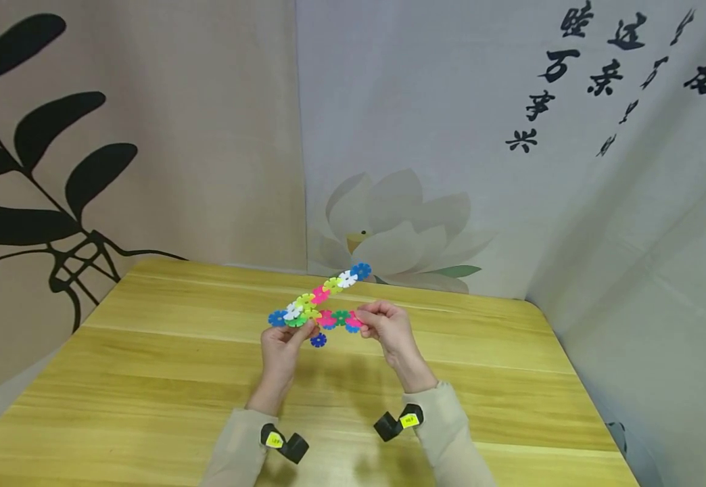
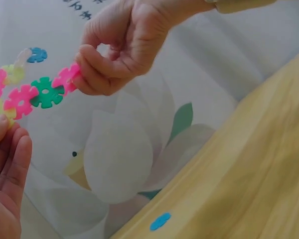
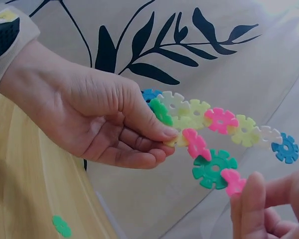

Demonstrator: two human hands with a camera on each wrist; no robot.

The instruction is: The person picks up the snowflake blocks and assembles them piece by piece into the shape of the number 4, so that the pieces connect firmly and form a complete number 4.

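Note:
A chain of interlocking plastic snowflake discs (image 1: 320,293) in blue, white, yellow, pink and green is held up between both hands, forking into two arms. My left hand (image 1: 281,348) pinches a yellow disc (image 3: 177,141) at the fork, between thumb and fingers. At the end of the shorter arm, my right hand (image 1: 389,331) grips a pink disc (image 2: 66,78). Between them run a green disc (image 2: 47,92) and another pink disc (image 2: 21,101). The longer arm slants up and away, ending in a blue disc (image 1: 361,272).
A loose dark-blue disc (image 1: 318,340) shows just below the chain. The left wrist view has a blue disc (image 2: 160,221) on the wooden table (image 1: 146,379); the right wrist view shows a green disc (image 3: 61,226) there. Printed curtains (image 1: 414,122) hang behind the table.

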